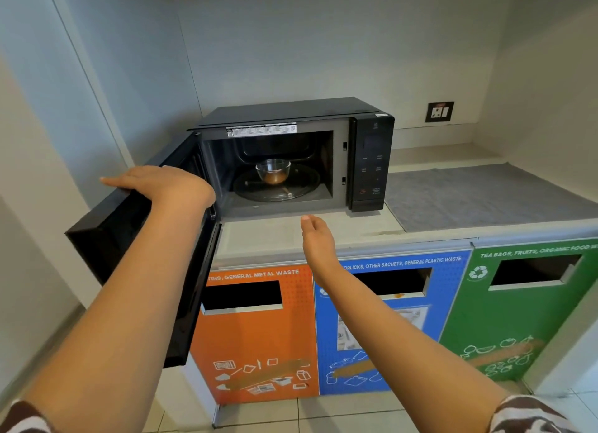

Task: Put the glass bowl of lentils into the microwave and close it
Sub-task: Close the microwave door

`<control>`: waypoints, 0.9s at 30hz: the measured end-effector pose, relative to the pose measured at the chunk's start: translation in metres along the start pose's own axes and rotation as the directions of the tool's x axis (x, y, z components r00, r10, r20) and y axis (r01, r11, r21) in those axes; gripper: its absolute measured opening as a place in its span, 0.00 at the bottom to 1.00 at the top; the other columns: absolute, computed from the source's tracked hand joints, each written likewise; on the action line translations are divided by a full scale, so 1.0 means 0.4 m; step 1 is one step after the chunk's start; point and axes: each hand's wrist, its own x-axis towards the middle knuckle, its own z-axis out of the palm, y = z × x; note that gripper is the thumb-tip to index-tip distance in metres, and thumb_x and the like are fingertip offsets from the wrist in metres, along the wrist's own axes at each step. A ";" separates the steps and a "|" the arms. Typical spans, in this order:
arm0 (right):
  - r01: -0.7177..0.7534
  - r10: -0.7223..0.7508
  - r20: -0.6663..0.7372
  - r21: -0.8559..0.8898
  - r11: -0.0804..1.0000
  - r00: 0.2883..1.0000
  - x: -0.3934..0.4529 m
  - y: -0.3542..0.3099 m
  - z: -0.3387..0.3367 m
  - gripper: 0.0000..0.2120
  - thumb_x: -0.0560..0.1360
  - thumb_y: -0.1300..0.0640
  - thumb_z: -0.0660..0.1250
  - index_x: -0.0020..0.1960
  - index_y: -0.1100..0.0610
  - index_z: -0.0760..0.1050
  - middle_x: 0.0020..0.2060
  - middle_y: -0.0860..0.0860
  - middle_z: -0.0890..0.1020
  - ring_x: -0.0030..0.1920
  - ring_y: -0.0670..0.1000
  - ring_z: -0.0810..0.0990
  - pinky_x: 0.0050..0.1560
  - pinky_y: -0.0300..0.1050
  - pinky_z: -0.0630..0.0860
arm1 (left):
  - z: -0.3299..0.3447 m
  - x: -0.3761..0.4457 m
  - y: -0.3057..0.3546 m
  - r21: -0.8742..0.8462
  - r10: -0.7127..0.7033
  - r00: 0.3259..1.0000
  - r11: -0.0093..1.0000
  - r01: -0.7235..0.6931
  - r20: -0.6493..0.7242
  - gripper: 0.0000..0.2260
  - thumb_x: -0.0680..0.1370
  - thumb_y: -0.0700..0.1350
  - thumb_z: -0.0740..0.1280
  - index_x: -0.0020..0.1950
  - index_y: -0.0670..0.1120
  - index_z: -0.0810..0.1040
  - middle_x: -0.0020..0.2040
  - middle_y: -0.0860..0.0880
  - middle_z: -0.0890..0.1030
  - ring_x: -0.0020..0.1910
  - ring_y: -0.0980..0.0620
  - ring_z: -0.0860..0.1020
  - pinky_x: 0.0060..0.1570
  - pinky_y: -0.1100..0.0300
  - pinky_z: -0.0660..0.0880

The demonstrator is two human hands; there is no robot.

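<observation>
A black microwave (370, 160) stands on the counter with its door (129, 248) swung wide to the left. Inside, the glass bowl of lentils (273, 172) sits upright on the round glass turntable (304, 186). My left hand (161, 181) lies flat on the top edge of the open door, fingers pointing left. My right hand (315, 235) hovers empty in front of the microwave's opening, above the counter's front edge, fingers loosely together and pointing up.
A grey mat (485, 196) covers the counter (323, 232) right of the microwave. A wall socket (439, 111) is behind it. Below the counter are orange (259, 335), blue (382, 335) and green (524, 313) waste bin fronts with slots. A wall runs close on the left.
</observation>
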 end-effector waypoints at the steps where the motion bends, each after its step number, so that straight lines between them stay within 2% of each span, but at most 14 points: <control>1: 0.000 0.000 0.013 0.001 1.000 1.000 -0.005 -0.002 0.005 0.20 0.80 0.51 0.53 0.69 0.57 0.65 0.65 0.54 0.72 0.57 0.48 0.69 0.56 0.41 0.65 | 0.000 -0.016 -0.001 -0.004 0.005 1.000 1.000 -0.005 -0.009 0.37 0.74 0.65 0.58 0.75 0.43 0.59 0.73 0.37 0.64 0.71 0.35 0.63 0.70 0.35 0.54; 6: 0.045 -0.042 0.128 -0.025 0.999 0.991 -0.040 -0.021 0.043 0.20 0.79 0.49 0.53 0.69 0.56 0.65 0.66 0.54 0.72 0.63 0.51 0.71 0.59 0.43 0.66 | -0.011 -0.079 -0.004 -0.121 0.142 0.986 0.981 -0.152 -0.087 0.34 0.75 0.66 0.56 0.72 0.43 0.66 0.71 0.39 0.68 0.68 0.36 0.68 0.67 0.42 0.66; 9: 0.086 -0.084 0.184 -0.003 0.996 0.979 -0.052 -0.045 0.061 0.20 0.79 0.48 0.53 0.67 0.55 0.67 0.60 0.51 0.74 0.61 0.49 0.72 0.58 0.42 0.66 | -0.029 -0.103 0.001 -0.207 0.252 0.949 0.934 -0.290 -0.190 0.31 0.75 0.66 0.56 0.67 0.43 0.71 0.66 0.42 0.74 0.63 0.39 0.73 0.56 0.50 0.71; 12: 0.123 -0.132 0.208 0.058 0.991 0.969 -0.057 -0.070 0.065 0.20 0.79 0.46 0.53 0.66 0.53 0.68 0.57 0.47 0.73 0.63 0.50 0.72 0.62 0.45 0.68 | -0.042 -0.120 0.014 -0.261 0.330 0.903 0.878 -0.401 -0.276 0.29 0.76 0.65 0.57 0.62 0.43 0.75 0.59 0.43 0.79 0.54 0.42 0.77 0.42 0.55 0.68; 15: 0.206 -0.223 0.175 0.111 0.972 0.959 -0.056 -0.103 0.054 0.21 0.79 0.45 0.51 0.67 0.52 0.68 0.61 0.47 0.74 0.65 0.49 0.71 0.66 0.49 0.68 | -0.046 -0.132 0.035 -0.303 0.371 0.857 0.822 -0.482 -0.358 0.27 0.76 0.65 0.57 0.56 0.42 0.77 0.45 0.45 0.78 0.39 0.47 0.72 0.32 0.58 0.64; 16: 0.241 -0.260 0.157 0.132 0.962 0.953 -0.056 -0.115 0.048 0.21 0.79 0.44 0.50 0.67 0.52 0.68 0.60 0.47 0.74 0.64 0.49 0.71 0.65 0.48 0.68 | -0.046 -0.132 0.042 -0.322 0.373 0.842 0.801 -0.504 -0.390 0.26 0.76 0.64 0.57 0.53 0.42 0.77 0.43 0.45 0.78 0.37 0.47 0.72 0.32 0.58 0.64; 20: 0.412 -0.423 0.057 0.142 0.900 0.904 -0.050 -0.154 0.016 0.22 0.79 0.45 0.50 0.68 0.54 0.67 0.64 0.51 0.74 0.65 0.50 0.72 0.65 0.46 0.68 | -0.052 -0.126 0.069 -0.396 0.378 0.790 0.710 -0.582 -0.483 0.22 0.78 0.60 0.55 0.47 0.43 0.76 0.52 0.42 0.80 0.47 0.42 0.75 0.40 0.54 0.66; 22: 0.497 -0.499 0.011 0.074 0.865 0.867 -0.045 -0.168 -0.002 0.20 0.79 0.48 0.53 0.67 0.55 0.68 0.63 0.52 0.75 0.62 0.48 0.73 0.62 0.43 0.70 | -0.055 -0.120 0.085 -0.396 0.412 0.765 0.676 -0.621 -0.496 0.21 0.79 0.59 0.54 0.51 0.43 0.77 0.53 0.42 0.80 0.47 0.43 0.74 0.41 0.54 0.65; 24: 0.565 -0.568 -0.015 -0.075 0.822 0.823 -0.034 -0.181 -0.020 0.18 0.78 0.50 0.57 0.65 0.56 0.70 0.60 0.51 0.76 0.59 0.47 0.74 0.59 0.41 0.72 | -0.056 -0.108 0.103 -0.381 0.463 0.734 0.643 -0.664 -0.497 0.21 0.80 0.57 0.54 0.56 0.43 0.77 0.55 0.43 0.79 0.53 0.42 0.76 0.43 0.54 0.66; 27: 0.588 -0.632 -0.010 -0.357 0.726 0.775 -0.003 -0.191 -0.052 0.17 0.77 0.53 0.60 0.63 0.58 0.72 0.59 0.53 0.78 0.60 0.50 0.74 0.60 0.45 0.72 | -0.052 -0.090 0.133 -0.359 0.537 0.688 0.596 -0.719 -0.488 0.18 0.80 0.54 0.54 0.60 0.45 0.76 0.58 0.43 0.79 0.56 0.42 0.75 0.44 0.53 0.67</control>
